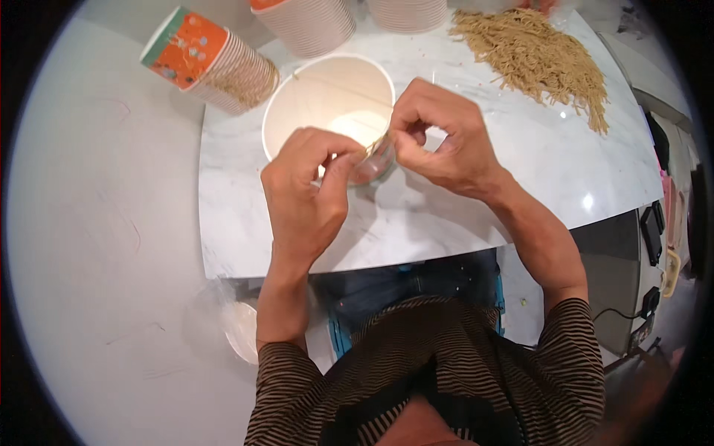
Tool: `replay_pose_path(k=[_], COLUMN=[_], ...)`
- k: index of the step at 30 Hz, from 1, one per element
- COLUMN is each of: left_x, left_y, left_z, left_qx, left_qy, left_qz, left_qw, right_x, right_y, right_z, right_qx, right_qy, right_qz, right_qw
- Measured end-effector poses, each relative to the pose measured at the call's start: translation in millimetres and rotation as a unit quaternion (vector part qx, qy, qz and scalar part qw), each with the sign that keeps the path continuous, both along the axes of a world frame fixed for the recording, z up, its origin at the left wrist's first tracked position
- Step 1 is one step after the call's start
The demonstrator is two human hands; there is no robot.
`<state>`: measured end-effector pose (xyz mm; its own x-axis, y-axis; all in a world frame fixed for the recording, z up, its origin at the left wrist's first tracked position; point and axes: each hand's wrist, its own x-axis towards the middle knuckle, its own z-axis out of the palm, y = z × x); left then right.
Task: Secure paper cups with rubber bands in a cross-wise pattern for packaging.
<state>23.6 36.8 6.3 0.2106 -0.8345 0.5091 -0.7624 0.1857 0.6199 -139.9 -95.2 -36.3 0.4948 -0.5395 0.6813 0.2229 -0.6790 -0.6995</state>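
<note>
A large paper bucket, white inside with a printed outer wall, stands tilted on the marble-patterned table. A thin tan cord runs from its far rim across its mouth toward the near right rim. There my left hand is closed in a pinch, thumb against forefinger. Just to its right, my right hand also pinches, its thumb and finger curled into a ring. A short piece of cord shows between the two hands at the rim. The fingertips hide the cord's ends and any knot.
A leaning stack of orange and green paper buckets is at the far left, with more stacks behind. A pile of tan cords spreads over the far right. The table's near edge curves before my body.
</note>
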Motion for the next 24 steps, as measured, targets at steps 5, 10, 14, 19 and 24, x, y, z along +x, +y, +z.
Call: replay_pose_path(k=[5,10,14,19,24], left_x=[-3,-20,-15,-14,-12], left_y=[0,-6,-9,-6,-6], left_z=[3,12,7,-1,-4], left_qx=[0.049,0.005,0.012,0.041,0.009], left_qy=[0.017,-0.021,-0.044,-0.05,-0.024], left_qz=[0.002,-0.024,-0.028,-0.016,0.008], left_qw=[0.999,0.999,0.999,0.998,1.0], right_x=[-13,-13,-17,-18,-19], right_y=[-17,-16,-20,-24,-23], right_z=[0,4,7,6,4], right_qx=[0.267,0.288,0.31,0.317,0.221], right_qy=[0.023,0.015,-0.006,-0.03,-0.003], right_qz=[0.199,0.235,0.223,0.219,0.176], right_qw=[0.943,0.928,0.924,0.922,0.959])
